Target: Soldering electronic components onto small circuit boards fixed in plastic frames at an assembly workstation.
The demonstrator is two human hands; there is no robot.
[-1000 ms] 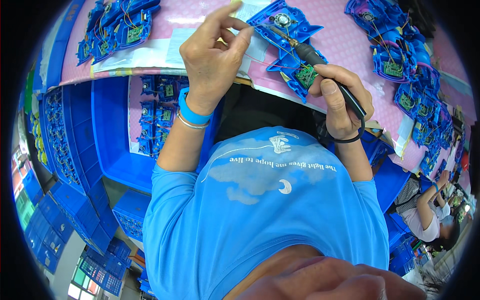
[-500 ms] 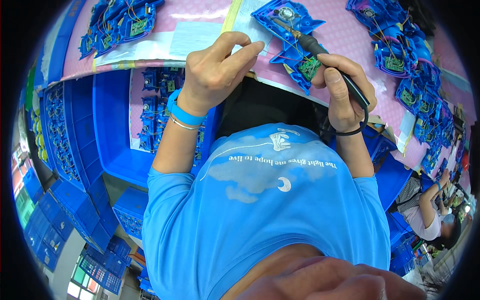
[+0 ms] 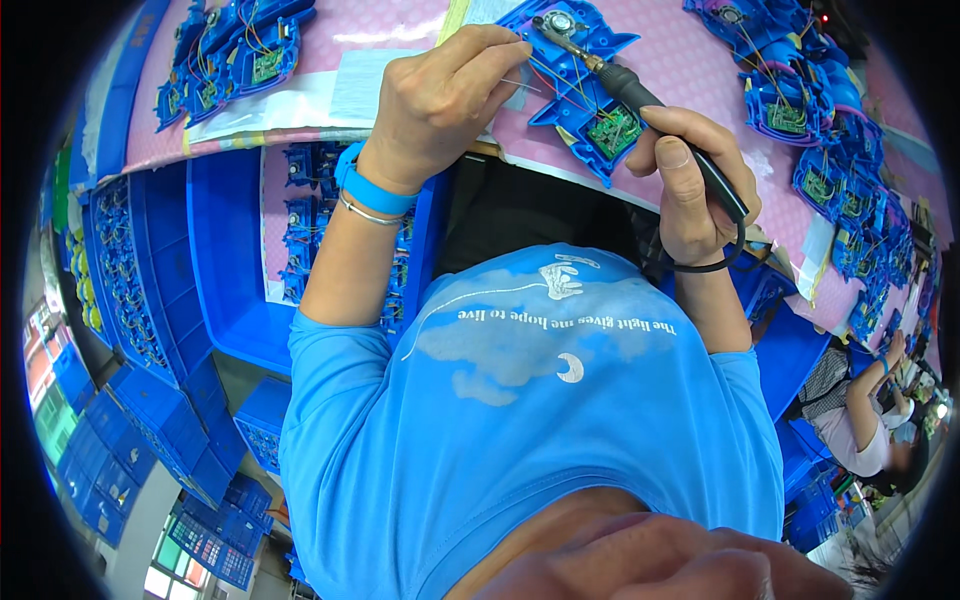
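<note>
My right hand grips the black handle of a soldering iron. The iron's metal tip reaches the upper part of a blue plastic housing, near a round speaker. A green circuit board with thin wires sits in the lower part of that housing. To the left of it my left hand is closed, thumb and forefinger pinched. A thin pale wire, apparently solder wire, sticks out from its fingers; its other end is hard to make out.
More wired blue housings lie at the left and in a row at the right on the pink table covering. Blue bins stand below the table edge on the left. A co-worker sits at the far right.
My left hand has moved slightly, and the pale wire now shows beside its fingers. The iron's tip has shifted a little up and left, and the housing sits slightly farther left.
</note>
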